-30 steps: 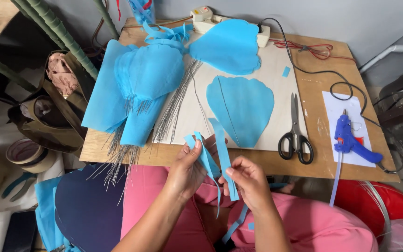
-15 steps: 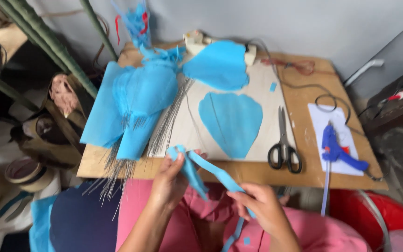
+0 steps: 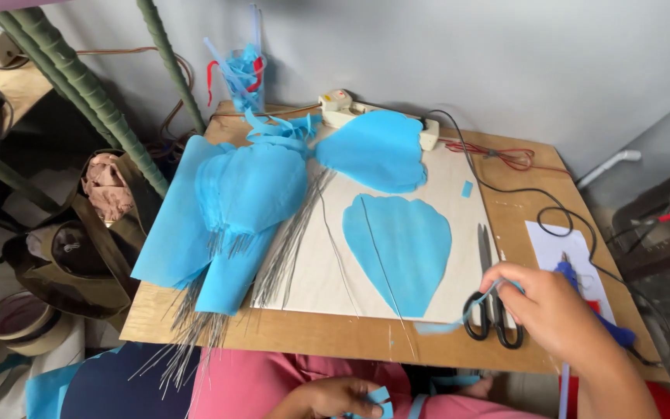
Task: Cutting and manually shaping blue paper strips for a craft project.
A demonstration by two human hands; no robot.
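My right hand (image 3: pixel 556 314) hovers over the table's right front, just right of the black-handled scissors (image 3: pixel 491 306). Its fingers pinch the end of a thin blue paper strip (image 3: pixel 447 324) that trails left along the board's front edge. It partly covers a blue glue gun (image 3: pixel 567 270). Down by my lap, below the table edge, my left hand (image 3: pixel 327 397) is closed on another bit of blue strip (image 3: pixel 379 399). A large blue paper petal (image 3: pixel 397 248) with a thin wire across it lies on the white board (image 3: pixel 312 271).
A pile of blue petals on wire stems (image 3: pixel 246 198) covers the table's left side, and another petal (image 3: pixel 378 147) lies at the back by a white power strip (image 3: pixel 343 105). A cup of blue strips (image 3: pixel 243 74) stands behind. Black cable (image 3: pixel 540 209) loops at right. Green wrapped stalks (image 3: pixel 79 85) lean at left.
My right hand went from my lap up to the table beside the scissors, pulling the strip with it. My left hand dropped lower. The view tilted up.
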